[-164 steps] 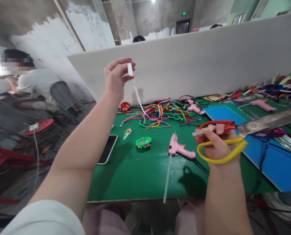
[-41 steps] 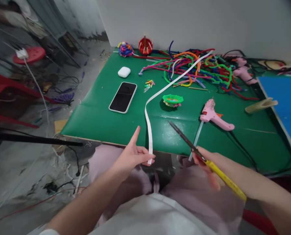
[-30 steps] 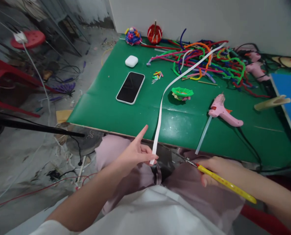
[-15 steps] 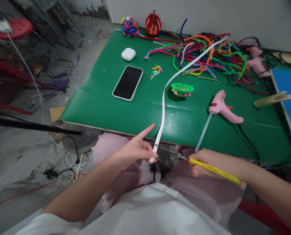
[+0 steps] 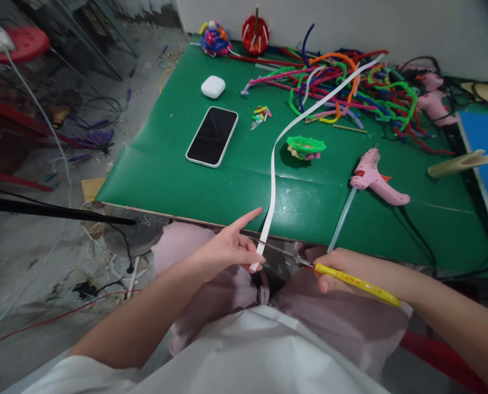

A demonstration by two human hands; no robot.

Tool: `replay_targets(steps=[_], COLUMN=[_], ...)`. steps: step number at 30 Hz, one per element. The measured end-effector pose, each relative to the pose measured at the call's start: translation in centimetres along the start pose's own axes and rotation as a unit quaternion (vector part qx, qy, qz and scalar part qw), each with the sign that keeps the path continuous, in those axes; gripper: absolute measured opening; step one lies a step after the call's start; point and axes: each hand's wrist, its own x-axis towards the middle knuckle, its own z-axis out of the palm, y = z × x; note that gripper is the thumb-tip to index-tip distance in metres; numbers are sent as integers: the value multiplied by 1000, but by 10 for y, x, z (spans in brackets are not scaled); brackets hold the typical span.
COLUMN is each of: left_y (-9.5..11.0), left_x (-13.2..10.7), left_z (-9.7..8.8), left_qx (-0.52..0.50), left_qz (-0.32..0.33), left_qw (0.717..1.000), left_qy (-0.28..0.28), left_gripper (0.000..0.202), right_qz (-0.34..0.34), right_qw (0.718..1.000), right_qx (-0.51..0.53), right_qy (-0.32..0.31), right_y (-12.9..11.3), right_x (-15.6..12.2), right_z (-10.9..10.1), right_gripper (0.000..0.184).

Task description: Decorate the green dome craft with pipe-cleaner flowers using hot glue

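My left hand (image 5: pixel 238 246) pinches the near end of a long white strip (image 5: pixel 273 180), its index finger stretched out toward the table. From there the strip curves away over the green table (image 5: pixel 157 164) to a heap of pipe cleaners (image 5: pixel 342 87). In my right hand (image 5: pixel 338 268) is a pair of scissors (image 5: pixel 356 283) with yellow handles. Their blades reach across the strip just above my left fingertips. A pink glue gun (image 5: pixel 373 178) with a clear glue stick lies beyond my right hand. Between it and the strip sits a small green cup-shaped piece (image 5: pixel 306 148).
A phone (image 5: pixel 212 137), a white earbud case (image 5: pixel 213 87) and small colourful bits (image 5: pixel 261 116) lie on the left half. Two decorated domes, one blue (image 5: pixel 214 39) and one red (image 5: pixel 255 35), stand at the back. A blue board (image 5: pixel 484 164) lies at the right edge.
The view has shifted slightly. The scissors' yellow handle has moved a little to the left, and the blades still lie across the strip. My left hand keeps its pinch.
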Motion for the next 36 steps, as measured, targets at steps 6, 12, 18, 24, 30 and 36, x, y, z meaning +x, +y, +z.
replay_targets(steps=[6,12,18,24,30,36], left_y=[1,1,2,1,0,0], left_x=[1,2,2,3,4,4], left_z=[0,0,-1,-1,-2,-2], left_qx=[8,5,5,7,8,13], left_qz=[-6,-10,-9,-11,-18,-17], left_qw=[1000,1000,1000,1000,999,999], left_qy=[-8,-12,-18,-21,-27,-27], left_gripper=[97,96,97,97,96,94], right_qz=[44,6,15,22,24,30], right_qw=[999,1000,1000,1000,1000,999], right_qx=[-13,-5,-4,-9,-9,12], right_qy=[5,2,-1,0,7,-9], right_y=[-2,4,3,-2,-2,2], right_x=[1,0,-1,0,0,0], right_z=[2,1,1,-1,0,-1], right_gripper=[51,49,51,54,53,49])
